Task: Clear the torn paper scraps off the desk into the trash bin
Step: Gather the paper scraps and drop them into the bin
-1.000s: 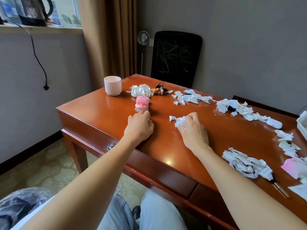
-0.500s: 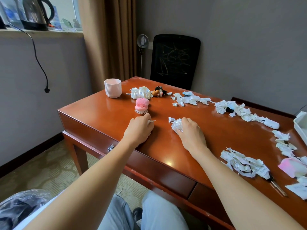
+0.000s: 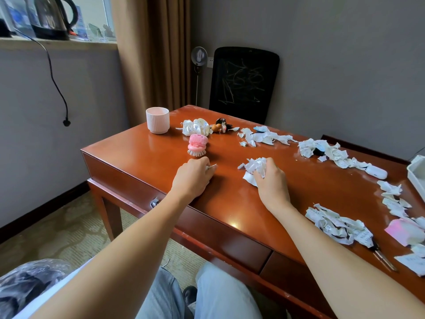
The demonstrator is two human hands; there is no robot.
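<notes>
Head camera looks down over a reddish wooden desk (image 3: 147,157) littered with torn paper. The left hand (image 3: 192,178) rests on the desk near its front edge, fingers curled under, pinching a small scrap (image 3: 212,167) whose white tip pokes out past the knuckles. The right hand (image 3: 272,184) sits just beside it, fingers closed around a bunch of scraps (image 3: 254,168) that spills out ahead of the fingertips and touches the wood.

More scraps lie in separate heaps: a far pile (image 3: 264,136) toward the back edge, a second pile (image 3: 322,150) to its right with something small and dark buried in it, a trail of scraps (image 3: 393,196) along the right side, and a near pile (image 3: 338,226) by the right forearm. A pink sheet (image 3: 402,231) lies beside that near pile.

A pink brush (image 3: 197,146) stands bristles-down just beyond the left hand. Behind it are a ribbed cup (image 3: 157,120), a shiny white bundle (image 3: 196,127) and a small figurine (image 3: 221,125). A white tray (image 3: 417,173) shows at the right edge.

The bin (image 3: 27,282), lined with clear plastic, stands on the floor at the lower left, well apart from the desk's scraps. A black chair (image 3: 243,84) stands against the wall behind the desk, and a kettle (image 3: 53,17) sits on the window ledge.
</notes>
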